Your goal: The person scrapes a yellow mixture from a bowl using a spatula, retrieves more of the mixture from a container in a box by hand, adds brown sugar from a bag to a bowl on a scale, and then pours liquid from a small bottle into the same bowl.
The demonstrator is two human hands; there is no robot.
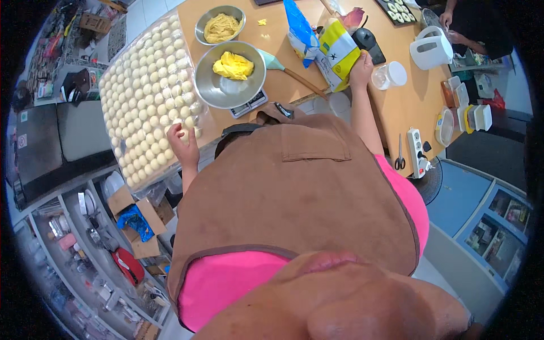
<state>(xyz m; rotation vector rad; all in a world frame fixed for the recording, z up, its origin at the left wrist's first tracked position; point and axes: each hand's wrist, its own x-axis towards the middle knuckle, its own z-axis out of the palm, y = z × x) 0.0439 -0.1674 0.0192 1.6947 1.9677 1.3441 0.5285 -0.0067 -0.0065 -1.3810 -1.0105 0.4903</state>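
Observation:
My right hand (360, 71) grips the side of a yellow and white bag (333, 48), beside a blue bag (300, 31). My left hand (184, 141) rests by the lower right edge of a plastic-covered board of many dough balls (136, 96), fingers apart and slightly curled, holding nothing. Ahead of me, a steel bowl (209, 85) with a yellow lump (232, 66) sits on a scale (248, 105); behind it a smaller bowl (200, 31) holds beige dough (222, 28). A pale green spatula (271, 61) and a wooden stick (303, 79) lie to the right.
On the right are a white jug (429, 48), lidded jar (389, 75), containers (464, 116), scissors (400, 153) and power strip (418, 153). Another person's hand (446, 17) is at the upper right, near a tray (395, 11). An open box (136, 221) stands low on the left.

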